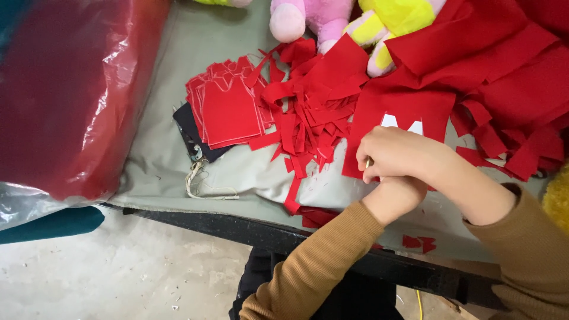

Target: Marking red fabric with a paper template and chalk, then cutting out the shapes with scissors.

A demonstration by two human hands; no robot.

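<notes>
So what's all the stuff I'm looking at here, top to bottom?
plastic-wrapped roll: one, dark red under clear film, far left
stack of cut cloth shapes: one pile, red, centre left of the table
dark cloth piece: one, black, under that stack
cloth scraps: many strips, red, centre
large cloth sheets: several, red, right
plush toys: at least two, pink and yellow, top edge
table cover: one, grey-green
cord: one, off-white, near the front edge
floor: grey concrete, bottom left
sleeves: two, tan
left hand: under the right
right hand: on red cloth, fingers closed on a thin tool

Pink plush toy (308,18), yellow plush toy (394,21), shiny red plastic bag (65,95).
</notes>
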